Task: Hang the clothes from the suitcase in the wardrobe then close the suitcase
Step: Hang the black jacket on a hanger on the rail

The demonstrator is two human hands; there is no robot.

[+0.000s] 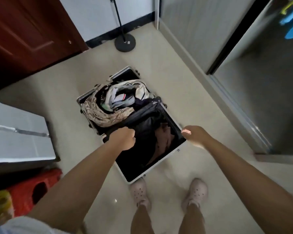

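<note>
A silver-framed suitcase (85,97) lies open on the floor. Its far half is piled with clothes (108,105): a beige patterned garment, pale and dark pieces. The near half is the lid (159,163), lined in black, with a brown garment (164,137) in it. My left hand (123,138) is curled in a fist at the lid's left edge. What it grips there is hidden. My right hand (195,134) curls over the lid's right corner rim. To the right, the wardrobe (260,98) stands open and dark, with blue and yellow hangers (291,24) at the top.
A black lamp stand base (125,43) sits on the floor beyond the suitcase. A dark red door (24,39) is at far left. A white box (15,132) and a red stool (32,190) are at my left. My feet in pale clogs (139,193) stand just behind the lid.
</note>
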